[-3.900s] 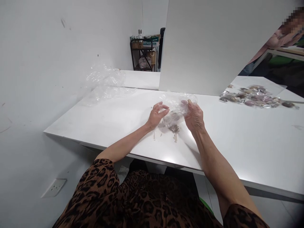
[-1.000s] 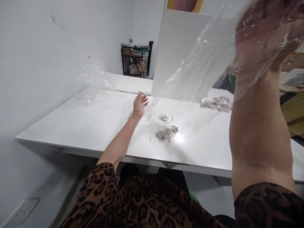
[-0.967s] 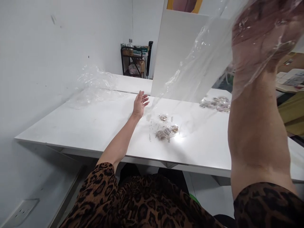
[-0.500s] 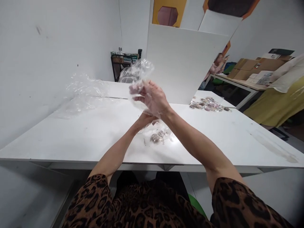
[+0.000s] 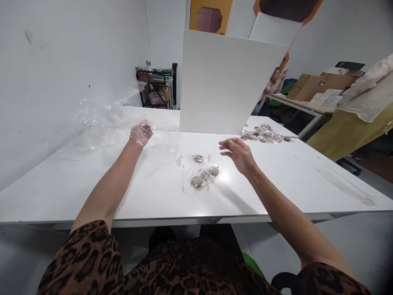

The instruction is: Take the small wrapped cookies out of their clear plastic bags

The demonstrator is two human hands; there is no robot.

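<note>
My left hand reaches out to the far left of the white table, closed on a clear plastic sheet that streams up and back from it, blurred by motion. My right hand hovers open over the table's middle, holding nothing. Between my hands lie small clear packets of brownish pieces, with one smaller packet just behind them.
Crumpled clear plastic lies at the far left by the wall. A white upright board stands at the back. More filled packets lie at the far right. A person sits beyond at another table with cardboard boxes. A black shelf cart stands behind.
My right hand has let go of the plastic sheet and dropped to the table's middle. My left hand has carried the sheet out to the far left.
</note>
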